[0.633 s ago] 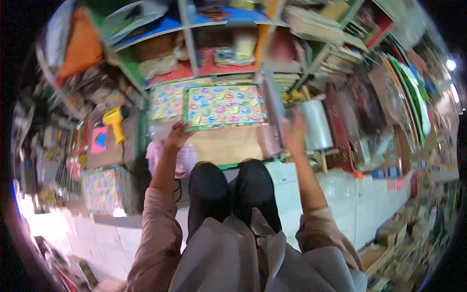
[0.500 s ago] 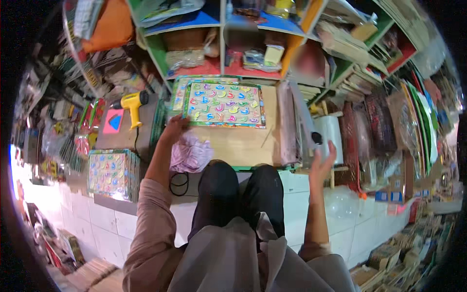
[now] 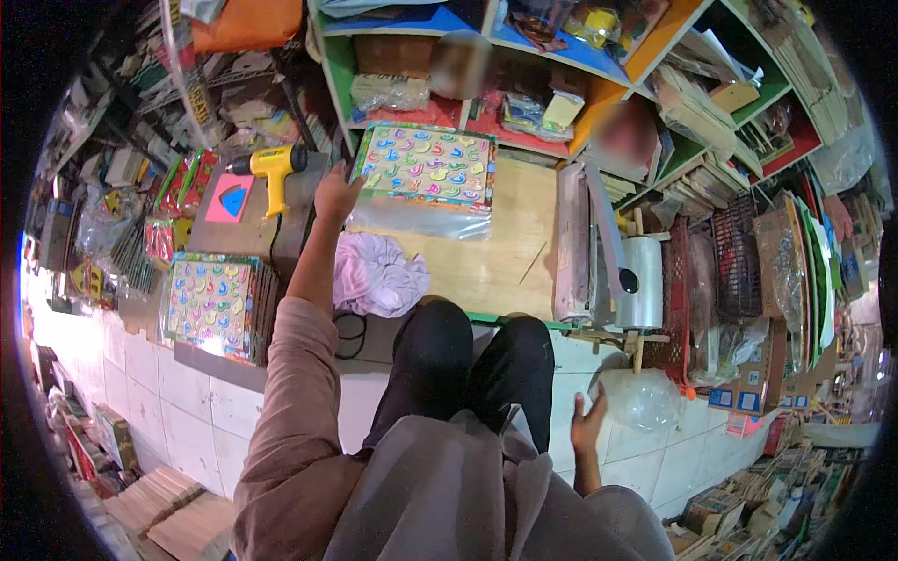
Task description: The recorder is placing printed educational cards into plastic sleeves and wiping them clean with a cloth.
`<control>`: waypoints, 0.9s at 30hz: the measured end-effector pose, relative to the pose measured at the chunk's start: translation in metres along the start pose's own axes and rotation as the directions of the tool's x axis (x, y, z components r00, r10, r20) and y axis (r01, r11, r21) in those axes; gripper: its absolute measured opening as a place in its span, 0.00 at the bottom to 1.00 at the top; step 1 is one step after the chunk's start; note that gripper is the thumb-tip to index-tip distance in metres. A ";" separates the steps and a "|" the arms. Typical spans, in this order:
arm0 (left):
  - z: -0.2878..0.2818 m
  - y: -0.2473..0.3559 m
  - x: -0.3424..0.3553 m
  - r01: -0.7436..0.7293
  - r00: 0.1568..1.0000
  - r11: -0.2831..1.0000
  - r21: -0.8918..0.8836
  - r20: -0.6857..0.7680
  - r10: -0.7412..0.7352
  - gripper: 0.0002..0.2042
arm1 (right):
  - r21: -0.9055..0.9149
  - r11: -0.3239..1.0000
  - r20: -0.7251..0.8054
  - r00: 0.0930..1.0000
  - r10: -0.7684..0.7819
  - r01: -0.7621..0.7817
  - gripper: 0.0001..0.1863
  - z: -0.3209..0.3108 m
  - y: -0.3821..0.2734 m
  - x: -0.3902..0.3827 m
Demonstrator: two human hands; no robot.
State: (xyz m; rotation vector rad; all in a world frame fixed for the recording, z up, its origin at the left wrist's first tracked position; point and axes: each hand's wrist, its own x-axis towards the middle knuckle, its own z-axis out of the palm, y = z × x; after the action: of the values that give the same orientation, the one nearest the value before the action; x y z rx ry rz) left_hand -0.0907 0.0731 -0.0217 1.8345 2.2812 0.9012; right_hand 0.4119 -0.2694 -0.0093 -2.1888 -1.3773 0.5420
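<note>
A colourful letter board (image 3: pixel 430 164) lies at the far left of the wooden worktop, with clear plastic film (image 3: pixel 421 221) reaching out below its near edge. Beside the board's left edge is my left hand (image 3: pixel 337 194), thumb and forefinger apart at the edge. My right hand (image 3: pixel 587 423) hangs low on the right over the tiled floor, fingers spread and holding nothing, next to a clear plastic bag (image 3: pixel 645 400). A crumpled pale pink cloth (image 3: pixel 379 273) rests just nearer than the board. Along the worktop's right side stands a long-armed sealer (image 3: pixel 578 252).
On the left side table lie a yellow heat gun (image 3: pixel 276 178) and a pink card with a blue shape (image 3: pixel 230 198). A stack of similar letter boards (image 3: pixel 213 309) sits nearer. A plastic film roll (image 3: pixel 640 280) is right of the sealer; packed shelves (image 3: pixel 524 79) rise behind.
The upper letter board has shifted left and away, now covering the one beneath. My right hand has dropped from the sealer arm down toward the floor. The view has tilted a little.
</note>
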 end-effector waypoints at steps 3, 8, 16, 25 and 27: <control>-0.043 -0.003 -0.041 -0.016 0.999 0.996 -0.086 -0.033 0.013 0.23 | 0.106 0.984 0.263 0.958 0.113 -0.146 0.32 0.027 0.000 -0.019; -0.151 -0.102 -0.118 0.158 0.903 0.980 -0.117 -0.385 -0.191 0.22 | 0.361 0.847 0.506 0.845 0.175 -0.391 0.34 0.042 -0.031 -0.026; -0.240 -0.316 -0.208 0.873 0.325 0.463 -0.150 -0.528 -0.784 0.33 | 0.324 0.946 0.129 0.989 -0.075 0.029 0.25 0.058 -0.075 0.000; -0.216 -0.404 -0.232 0.435 0.208 0.188 -0.881 -0.104 -0.972 0.37 | 0.243 0.915 0.095 0.930 -0.354 0.323 0.22 0.065 -0.152 0.000; -0.227 -0.384 -0.235 0.428 0.271 0.131 -0.894 -0.011 -0.963 0.36 | 0.123 0.914 0.122 0.908 -0.401 0.387 0.22 0.068 -0.166 -0.001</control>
State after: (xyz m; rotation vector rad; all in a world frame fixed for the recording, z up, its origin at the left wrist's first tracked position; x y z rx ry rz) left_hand -0.4509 -0.2727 -0.0893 -0.2377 1.9771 1.9190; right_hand 0.2547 -0.1958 0.0362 -1.7523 -1.7760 0.6065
